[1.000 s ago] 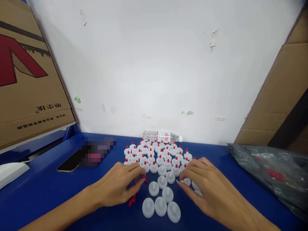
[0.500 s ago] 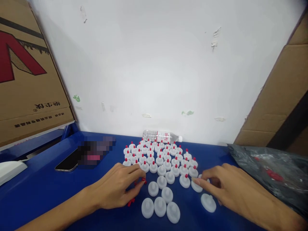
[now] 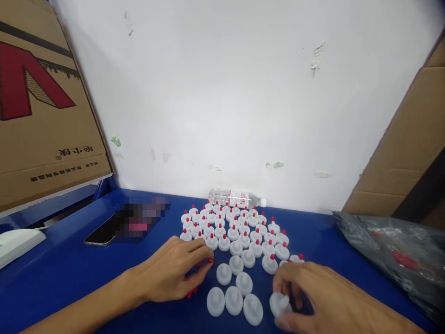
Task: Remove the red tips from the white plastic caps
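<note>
Between the thumb and index finger of my left hand (image 3: 174, 269) is a small red tip cap (image 3: 210, 261). Loose red caps (image 3: 192, 292) lie on the table partly under that hand. My right hand (image 3: 309, 290) is closed around a white nozzle lid (image 3: 279, 304), a round piece with a pointed spout and no red on it. Several bare white lids (image 3: 234, 300) lie between the hands. Beyond them stand rows of white lids with red caps on their spouts (image 3: 224, 242); my right fingers partly hide one of the nearer lids.
A clear plastic bottle (image 3: 236, 198) lies on its side against the white wall (image 3: 222, 102). At left on the blue table (image 3: 139, 255) are a phone (image 3: 101, 230) and a white device (image 3: 21, 246). A dark plastic bag (image 3: 382, 246) holding red pieces lies at right, beside cardboard (image 3: 399, 144).
My right hand has moved nearer and to the left, away from the capped lids, and has gripped a bare white lid. My left hand stays nearly in place with its red cap.
</note>
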Demonstrator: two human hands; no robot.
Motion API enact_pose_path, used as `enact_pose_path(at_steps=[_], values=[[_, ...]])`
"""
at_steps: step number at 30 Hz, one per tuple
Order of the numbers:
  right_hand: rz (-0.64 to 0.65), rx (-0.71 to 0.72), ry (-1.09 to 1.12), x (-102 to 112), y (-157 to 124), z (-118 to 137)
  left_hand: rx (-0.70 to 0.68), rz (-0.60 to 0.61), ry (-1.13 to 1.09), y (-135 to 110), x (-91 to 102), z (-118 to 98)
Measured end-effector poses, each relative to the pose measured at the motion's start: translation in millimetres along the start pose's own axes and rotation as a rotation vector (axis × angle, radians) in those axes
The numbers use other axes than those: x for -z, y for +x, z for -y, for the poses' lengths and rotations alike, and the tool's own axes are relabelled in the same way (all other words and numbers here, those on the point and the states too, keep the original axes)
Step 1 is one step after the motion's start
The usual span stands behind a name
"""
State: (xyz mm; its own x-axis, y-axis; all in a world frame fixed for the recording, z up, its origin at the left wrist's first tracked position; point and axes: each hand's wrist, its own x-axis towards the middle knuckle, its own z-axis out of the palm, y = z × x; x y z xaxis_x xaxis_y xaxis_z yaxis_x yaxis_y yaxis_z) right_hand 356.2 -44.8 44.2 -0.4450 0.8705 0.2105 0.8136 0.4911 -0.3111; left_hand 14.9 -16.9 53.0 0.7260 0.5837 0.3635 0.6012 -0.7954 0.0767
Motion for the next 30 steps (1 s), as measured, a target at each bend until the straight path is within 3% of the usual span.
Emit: enact_pose_path(at_steps=[2, 7, 11, 19, 30], values=[[0.029, 0.055, 0.027, 6, 6, 2, -0.009, -0.022, 0.003, 0, -0.3, -1], [-0.261, 0.242, -0.039, 6, 22, 18, -0.085, -0.195, -0.042, -1, -2.8, -2], [-0.347, 0.385, -0.138, -7, 27, 29, -0.158, -0.318, -0.055, -2, -2.6, -2], [-0.523, 0.515, -0.179, -24, 32, 45, -0.226, -0.339, -0.109, -5, -5.5, -11], [-0.526, 0.642, -0.173, -24, 33, 58, -0.262, -0.365, -0.047, -1, -1.7, -24]])
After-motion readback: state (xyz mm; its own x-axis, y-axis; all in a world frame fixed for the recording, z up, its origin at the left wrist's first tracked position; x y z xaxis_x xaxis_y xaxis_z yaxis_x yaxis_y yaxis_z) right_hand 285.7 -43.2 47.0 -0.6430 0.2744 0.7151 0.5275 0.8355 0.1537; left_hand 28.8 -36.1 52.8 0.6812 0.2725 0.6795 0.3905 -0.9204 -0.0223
